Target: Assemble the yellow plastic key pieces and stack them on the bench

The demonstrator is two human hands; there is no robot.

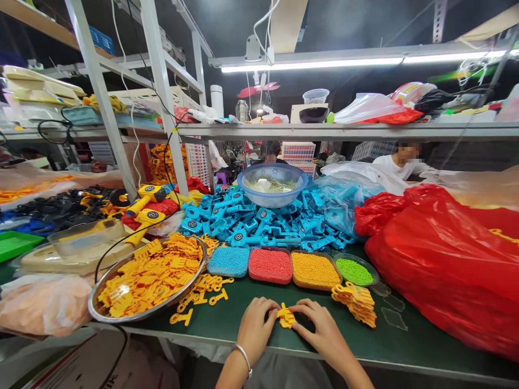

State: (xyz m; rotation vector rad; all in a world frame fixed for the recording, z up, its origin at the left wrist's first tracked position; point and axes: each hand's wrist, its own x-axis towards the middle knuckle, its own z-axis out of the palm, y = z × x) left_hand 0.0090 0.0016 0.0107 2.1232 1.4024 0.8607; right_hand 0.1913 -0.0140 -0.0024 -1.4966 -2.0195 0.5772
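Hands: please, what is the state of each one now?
Left hand: closed on the yellow parts, at their left side.
Right hand: thumb and fingertip gripping their right side.

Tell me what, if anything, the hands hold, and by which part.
The left hand and right hand hold a small yellow item, perhaps several pieces together, by its opposite sides.

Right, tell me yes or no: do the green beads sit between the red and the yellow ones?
No, the green beads are at the row's right end, past the yellow beads, which adjoin the red beads.
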